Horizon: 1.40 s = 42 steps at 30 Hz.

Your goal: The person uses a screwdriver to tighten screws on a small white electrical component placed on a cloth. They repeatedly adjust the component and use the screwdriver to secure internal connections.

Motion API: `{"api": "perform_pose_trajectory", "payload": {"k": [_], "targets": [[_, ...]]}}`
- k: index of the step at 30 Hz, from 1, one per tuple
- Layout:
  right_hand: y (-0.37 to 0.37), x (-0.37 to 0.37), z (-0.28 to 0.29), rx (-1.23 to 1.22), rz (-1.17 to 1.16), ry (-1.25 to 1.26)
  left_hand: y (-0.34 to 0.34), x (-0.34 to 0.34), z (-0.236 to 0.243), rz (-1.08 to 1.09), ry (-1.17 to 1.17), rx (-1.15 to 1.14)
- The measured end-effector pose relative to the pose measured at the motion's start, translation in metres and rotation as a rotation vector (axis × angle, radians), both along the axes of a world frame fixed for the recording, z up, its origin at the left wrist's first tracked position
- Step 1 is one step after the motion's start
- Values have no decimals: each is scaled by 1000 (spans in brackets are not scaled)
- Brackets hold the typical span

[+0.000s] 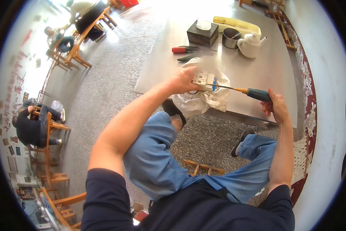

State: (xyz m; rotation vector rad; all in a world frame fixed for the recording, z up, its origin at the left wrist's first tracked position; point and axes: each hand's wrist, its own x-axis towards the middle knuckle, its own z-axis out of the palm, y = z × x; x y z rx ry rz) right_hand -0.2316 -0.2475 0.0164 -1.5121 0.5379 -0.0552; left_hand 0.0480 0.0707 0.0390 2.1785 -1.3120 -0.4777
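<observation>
Left hand and right hand are both closed on something: with the left I clamp a white electrical block, and with the right I pinch the butt of a screwdriver.

Widest of all is the grey speckled floor, running away to my left. On it stands the pale, smooth table that I face, its near edge just beyond my knees. Well off to the left, a person in dark clothes sits on wooden seating. My legs, in blue jeans, are spread apart below the table's edge.

A crumpled white cloth lies at that edge and hangs over it, under my left hand. At the far end of the table sits a long yellow tray; in front of it, from left to right, I have a dark tissue box, a metal cup and a white teapot with its spout to the right.

Nearer me lie a red-handled tool and, just beside it, a dark green one. The screwdriver's shaft points left, its tip at the block's right side, near a blue part; whether it is seated, I cannot tell. The block is held just above the cloth.
</observation>
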Motion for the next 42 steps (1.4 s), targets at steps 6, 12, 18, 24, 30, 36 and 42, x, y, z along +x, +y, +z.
{"api": "perform_pose_trajectory", "payload": {"k": [6, 12, 18, 24, 30, 36, 42], "targets": [[-12, 0, -31, 52, -138, -116, 2, 0, -4, -60, 26, -145], [16, 6, 5, 50, -103, -111, 1, -2, -1, -53, -144, -108], [17, 0, 6, 124, -127, -195, -3, -1, -9, -114, -135, -184], [-4, -5, 5, 210, 41, -73, -2, -11, 2, -61, -93, -158], [-7, -2, -8, 149, 13, -101, -3, -8, -2, -50, -155, -128], [7, 1, 2, 131, -37, -134, -2, -9, -2, -49, -184, -148], [4, -4, 6, 146, -12, -152, -3, -11, 0, -46, -160, -167]]}}
